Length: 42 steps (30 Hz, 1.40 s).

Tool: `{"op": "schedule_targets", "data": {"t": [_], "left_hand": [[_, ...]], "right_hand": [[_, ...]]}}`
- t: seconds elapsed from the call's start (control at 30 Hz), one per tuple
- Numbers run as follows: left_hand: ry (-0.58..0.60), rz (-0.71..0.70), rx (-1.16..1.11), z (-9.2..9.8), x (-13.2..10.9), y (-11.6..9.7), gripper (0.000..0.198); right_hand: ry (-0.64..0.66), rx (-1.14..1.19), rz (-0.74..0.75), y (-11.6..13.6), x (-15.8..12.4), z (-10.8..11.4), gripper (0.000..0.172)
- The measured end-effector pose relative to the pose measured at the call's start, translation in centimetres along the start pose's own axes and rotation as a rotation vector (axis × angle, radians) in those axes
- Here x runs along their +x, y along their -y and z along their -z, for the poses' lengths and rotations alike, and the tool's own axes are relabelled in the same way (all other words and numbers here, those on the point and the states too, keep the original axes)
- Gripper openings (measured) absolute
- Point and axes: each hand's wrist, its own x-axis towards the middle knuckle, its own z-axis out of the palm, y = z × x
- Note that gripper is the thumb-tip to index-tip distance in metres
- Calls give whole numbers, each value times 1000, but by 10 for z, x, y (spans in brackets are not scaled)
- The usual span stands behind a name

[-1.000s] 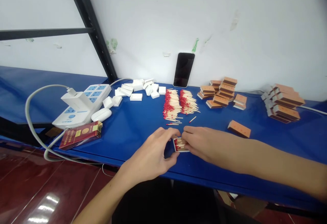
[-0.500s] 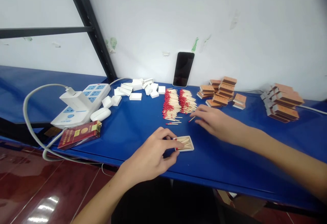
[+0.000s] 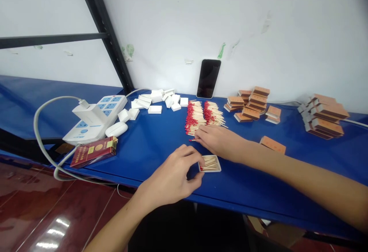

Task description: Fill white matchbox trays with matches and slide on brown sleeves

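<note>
My left hand [image 3: 179, 173] grips the left end of a small white matchbox tray [image 3: 220, 166] on the blue tabletop. Matches [image 3: 211, 162] lie inside it, and my fingers hide part of their red heads. Just beyond the tray, my right hand [image 3: 215, 139] is bent low with its fingertips closed at a loose match [image 3: 192, 140], whose red head pokes out on the left. Its fingers partly cover the near end of two heaps of red-headed matches, a left heap [image 3: 194, 116] and a right heap [image 3: 213, 114].
White trays [image 3: 155, 109] lie scattered at the back left. Orange matchbox sleeves are stacked at the back, one stack [image 3: 258, 100] and another farther right [image 3: 327, 116]; a single sleeve [image 3: 273, 144] lies beyond my right forearm. A phone [image 3: 209, 79] leans on the wall. A power strip [image 3: 109, 108], white case [image 3: 116, 129] and red packet [image 3: 94, 151] sit left.
My right hand has moved left, from beside the right heap to the loose match in front of the left one. My left fingers have drawn back from over the matches, still gripping the tray.
</note>
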Motion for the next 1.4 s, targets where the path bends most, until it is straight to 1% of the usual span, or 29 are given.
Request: {"op": "schedule_targets", "data": {"t": [0.13, 0.33, 0.4, 0.5, 0.57, 0.67, 0.73, 0.8, 0.87, 0.93, 1.03, 1.1, 1.2, 1.4], "left_hand": [[4, 2, 9, 0, 0, 0, 8], [2, 1, 14, 0, -1, 0, 9], [-16, 20, 11, -1, -2, 1, 11], [-39, 75, 4, -2, -3, 2, 17], [-42, 83, 3, -2, -3, 2, 19], [-22, 53, 0, 0, -2, 0, 19], [-1, 19, -3, 2, -1, -1, 19], [15, -11, -3, 3, -1, -2, 21], [17, -25, -2, 3, 0, -1, 25], [10, -31, -4, 2, -1, 0, 24], [1, -39, -7, 1, -1, 1, 19], [7, -39, -3, 1, -1, 1, 16], [20, -32, 11, 1, -1, 1, 14], [21, -34, 12, 1, 0, 2, 21]], "right_hand": [[75, 2, 45, -4, 2, 6, 20], [273, 94, -21, -9, 0, 20, 14], [280, 144, -26, -11, -6, 27, 12], [243, 332, -47, -10, -19, 40, 12], [250, 461, -48, -4, -28, 47, 12], [288, 513, -7, 8, -35, 51, 15], [280, 511, 14, 13, -36, 50, 18], [242, 522, 16, 12, -35, 51, 17], [192, 519, 10, 5, -32, 50, 14], [124, 468, -15, -3, -27, 47, 14], [30, 358, -71, -15, -17, 33, 11], [29, 321, -93, -21, -10, 22, 12], [73, 331, -104, -23, -3, 13, 13], [125, 368, -126, -20, 11, 13, 16]]}}
